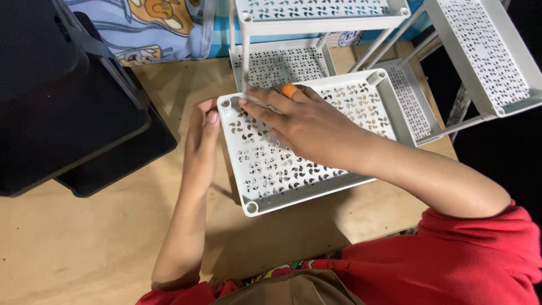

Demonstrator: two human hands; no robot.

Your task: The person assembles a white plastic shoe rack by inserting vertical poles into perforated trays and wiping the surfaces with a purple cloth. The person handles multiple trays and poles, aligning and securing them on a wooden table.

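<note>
A white perforated plastic shelf tray (271,175) lies in front of me on the wooden floor. My right hand (305,121) rests flat across its top, fingers reaching toward the tray's far left corner socket (225,103). An orange object (289,90) shows just past the knuckles; what it is I cannot tell. My left hand (201,135) grips the tray's left edge from outside, thumb up by the corner. A thin white pole (245,56) stands upright just beyond my right fingertips.
More white perforated trays joined by poles stand behind, one tray (285,65) low, one tray (322,11) higher, and another tray (491,53) tilted at the right. A black plastic bin (62,96) sits at the left. A blue patterned cloth (152,28) lies at the back.
</note>
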